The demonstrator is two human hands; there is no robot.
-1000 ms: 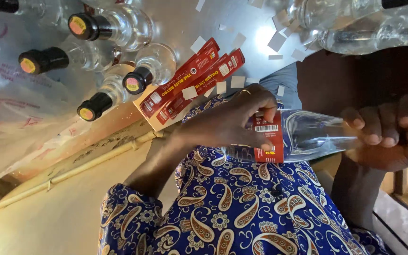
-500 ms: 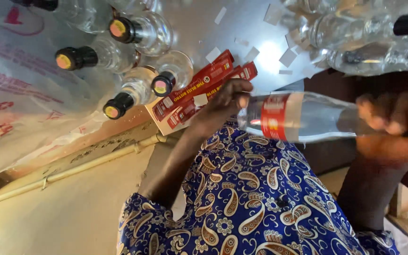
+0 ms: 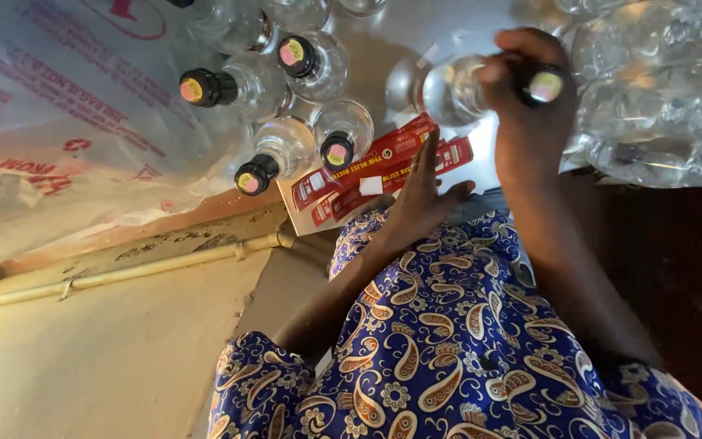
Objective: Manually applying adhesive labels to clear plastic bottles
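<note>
Now the right hand [image 3: 530,114], fingers closed around the neck, is standing the labelled bottle [image 3: 457,89] on the bench [image 3: 383,41] beyond the red labels [image 3: 383,167]; a second ago it was lying across the lap. The left hand [image 3: 424,199], fingers open, is resting on the labels.

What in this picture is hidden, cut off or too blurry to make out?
Head view only:
- Clear bottle: its neck is hidden by the right hand gripping it; its body is blurred by glare.
- Red labels: partly covered by the left hand, so their number is uncertain.
- Bottles at the right: cut off by the picture's edge.
- Plastic sheet: what lies under it is unclear.
</note>
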